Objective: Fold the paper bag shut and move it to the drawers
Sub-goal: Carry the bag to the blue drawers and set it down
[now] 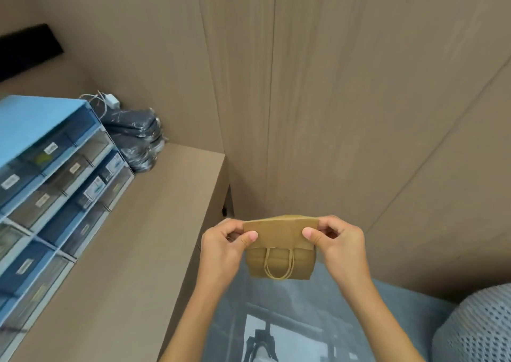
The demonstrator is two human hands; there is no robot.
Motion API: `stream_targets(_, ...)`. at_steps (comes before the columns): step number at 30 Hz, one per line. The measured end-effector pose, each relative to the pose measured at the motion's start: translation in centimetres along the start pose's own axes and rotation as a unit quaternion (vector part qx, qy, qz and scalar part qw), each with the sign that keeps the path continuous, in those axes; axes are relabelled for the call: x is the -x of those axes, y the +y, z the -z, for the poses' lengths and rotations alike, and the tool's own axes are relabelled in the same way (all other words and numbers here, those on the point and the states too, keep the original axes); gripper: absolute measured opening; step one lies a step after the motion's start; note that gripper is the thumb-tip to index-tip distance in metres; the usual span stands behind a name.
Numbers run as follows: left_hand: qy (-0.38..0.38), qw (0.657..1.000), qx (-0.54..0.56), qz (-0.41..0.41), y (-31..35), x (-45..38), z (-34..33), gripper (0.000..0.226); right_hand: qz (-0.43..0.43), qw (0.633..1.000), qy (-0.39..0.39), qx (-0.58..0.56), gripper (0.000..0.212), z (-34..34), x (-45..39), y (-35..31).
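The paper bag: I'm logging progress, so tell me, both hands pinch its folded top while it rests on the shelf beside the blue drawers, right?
Not quite. The head view shows the left hand and right hand pinching the folded top of the paper bag, but it is held in the air, apart from the shelf and the blue drawers.

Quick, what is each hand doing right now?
Left hand: closed, pinching the paper bag at its folded top.
Right hand: closed, pinching the same fold's other end.

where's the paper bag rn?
Head view, lower centre: the paper bag is held in the air between the left hand and right hand, right of the counter with the blue drawers.
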State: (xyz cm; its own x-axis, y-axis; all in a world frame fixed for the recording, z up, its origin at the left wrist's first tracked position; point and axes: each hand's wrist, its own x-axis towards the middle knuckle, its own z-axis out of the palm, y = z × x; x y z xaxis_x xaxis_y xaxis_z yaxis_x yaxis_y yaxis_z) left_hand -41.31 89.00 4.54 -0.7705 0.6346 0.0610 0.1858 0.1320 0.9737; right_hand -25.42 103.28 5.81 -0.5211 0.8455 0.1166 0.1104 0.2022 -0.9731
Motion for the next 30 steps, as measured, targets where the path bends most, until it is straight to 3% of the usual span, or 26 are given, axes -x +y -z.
stream_targets(7,0.121,0.992,-0.001,0.034,-1.0,-8.4,3.3,0.026,0.031,0.992,-0.120,-0.003,0.041,-7.7,-11.4,-0.8)
stream_targets(12,0.249,0.965,-0.009,0.086,-3.2,-11.9,7.0,0.021,0.044,0.967,-0.253,-0.003,0.024,-16.0,-18.3,-0.2)
stream_targets(18,0.403,0.903,-0.021,0.147,-6.0,-13.6,10.3,0.015,0.063,0.903,-0.425,0.011,0.013,-26.6,-23.9,1.3)
stream_targets(22,0.494,0.847,-0.042,0.192,-7.5,-12.9,12.0,0.015,0.089,0.842,-0.532,0.028,0.023,-32.8,-24.7,1.6)
stream_targets(30,0.586,0.769,-0.045,0.250,-10.8,-11.4,15.5,0.028,0.104,0.765,-0.632,0.064,0.010,-41.8,-22.2,1.8)
